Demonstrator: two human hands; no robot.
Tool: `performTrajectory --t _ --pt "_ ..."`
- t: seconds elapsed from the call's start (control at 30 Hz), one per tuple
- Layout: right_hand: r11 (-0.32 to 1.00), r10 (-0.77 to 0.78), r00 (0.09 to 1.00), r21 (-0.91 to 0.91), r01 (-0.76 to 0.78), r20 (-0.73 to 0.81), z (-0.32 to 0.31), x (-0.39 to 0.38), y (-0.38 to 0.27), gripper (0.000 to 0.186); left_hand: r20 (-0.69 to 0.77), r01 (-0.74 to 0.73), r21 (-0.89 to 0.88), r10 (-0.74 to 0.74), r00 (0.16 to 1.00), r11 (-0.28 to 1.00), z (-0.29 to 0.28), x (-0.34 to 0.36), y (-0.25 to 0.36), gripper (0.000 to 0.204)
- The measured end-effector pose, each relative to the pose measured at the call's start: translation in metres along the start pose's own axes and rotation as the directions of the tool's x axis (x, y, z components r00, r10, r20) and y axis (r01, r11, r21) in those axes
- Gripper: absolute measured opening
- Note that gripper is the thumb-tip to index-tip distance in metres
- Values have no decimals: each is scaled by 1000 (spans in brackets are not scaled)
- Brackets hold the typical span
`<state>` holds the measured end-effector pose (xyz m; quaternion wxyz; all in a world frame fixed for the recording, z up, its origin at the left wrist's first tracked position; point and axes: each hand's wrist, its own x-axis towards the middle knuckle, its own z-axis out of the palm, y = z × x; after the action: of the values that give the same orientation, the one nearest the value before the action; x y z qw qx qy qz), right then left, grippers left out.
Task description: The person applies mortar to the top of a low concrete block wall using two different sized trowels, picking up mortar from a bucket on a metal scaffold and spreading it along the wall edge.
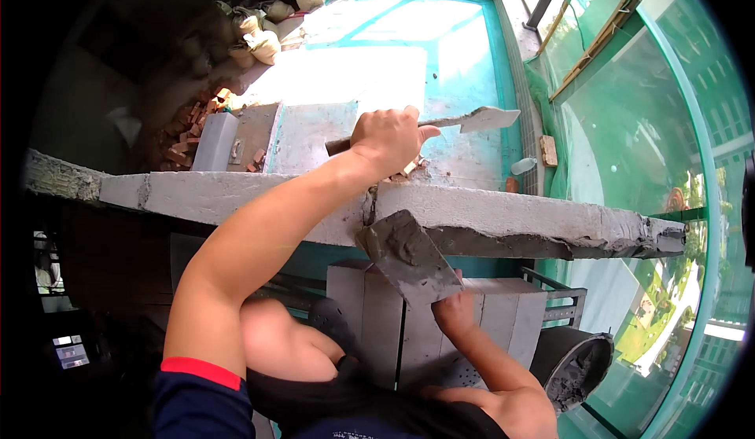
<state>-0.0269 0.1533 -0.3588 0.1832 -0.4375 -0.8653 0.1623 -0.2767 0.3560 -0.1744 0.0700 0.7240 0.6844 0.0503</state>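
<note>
My left hand [389,139] is closed round the handle of a trowel [489,119], held above the top of a pale block wall [503,209]. The trowel's flat grey blade points right. On my side of the wall, my right hand [454,313] grips the lower corner of a flat mortar board [415,262]. Wet grey mortar [403,242] is smeared on the board's tilted face. The board's upper end overlaps the wall's near edge in view; whether they touch I cannot tell. Grey mortar [503,242] hangs ragged along the wall's near side, right of the board.
Pale blocks [495,313] stand below my right arm, beside a metal frame [566,305]. A black bucket [582,372] of mortar is at the right. Beyond the wall lie broken red bricks [185,136], a grey block [215,142] and sacks [263,46]. Green netting [629,109] lines the right.
</note>
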Motion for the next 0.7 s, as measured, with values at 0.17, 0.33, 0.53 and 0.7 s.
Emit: performTrajectory --t 0.17,0.33,0.53,0.7 --pt "964 139 960 187 -187 242 -18 -37 -22 27 -76 144 67 -139 987 987 -4 -5 -59 54" --pt "753 -29 875 586 -299 483 -78 -39 -28 39 -131 240 82 -228 965 967 10 -21 -107 51" --pt "659 -21 869 661 -360 494 -121 33 -55 53 -39 311 138 -309 950 940 14 -37 -123 53" --pt "407 5 726 662 -630 688 -74 34 -59 50 -53 313 79 -310 949 946 15 -36 -126 53"
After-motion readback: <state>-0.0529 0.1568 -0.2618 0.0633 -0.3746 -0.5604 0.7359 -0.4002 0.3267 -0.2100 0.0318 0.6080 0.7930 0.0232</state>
